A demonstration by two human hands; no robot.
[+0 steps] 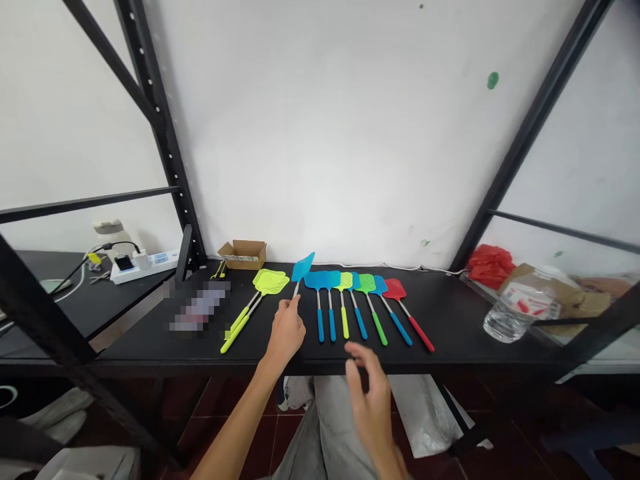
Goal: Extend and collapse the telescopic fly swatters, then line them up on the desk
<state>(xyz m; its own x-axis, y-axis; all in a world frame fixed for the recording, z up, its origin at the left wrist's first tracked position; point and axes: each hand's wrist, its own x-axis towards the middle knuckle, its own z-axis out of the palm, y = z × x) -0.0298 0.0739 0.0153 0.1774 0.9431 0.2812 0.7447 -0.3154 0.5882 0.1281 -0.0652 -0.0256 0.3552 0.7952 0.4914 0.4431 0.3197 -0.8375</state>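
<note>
My left hand (289, 327) is closed round the handle of a blue fly swatter (303, 268), its head raised a little above the black table. To its right lies a fanned row of several fly swatters in blue, yellow, green and red, heads overlapping; the red fly swatter (395, 289) is at the right end and a green fly swatter (367, 284) lies nearer the middle. Two yellow fly swatters (271, 283) overlap on the left. My right hand (369, 393) hovers before the table's front edge, fingers apart and curved, holding nothing.
An open cardboard box (245, 255) stands at the back left against the wall. A power strip (145, 265) lies on the left side table. At the right are a clear plastic bottle (507, 320) and a red plastic bag (491, 265). Black metal posts flank the table (440, 320).
</note>
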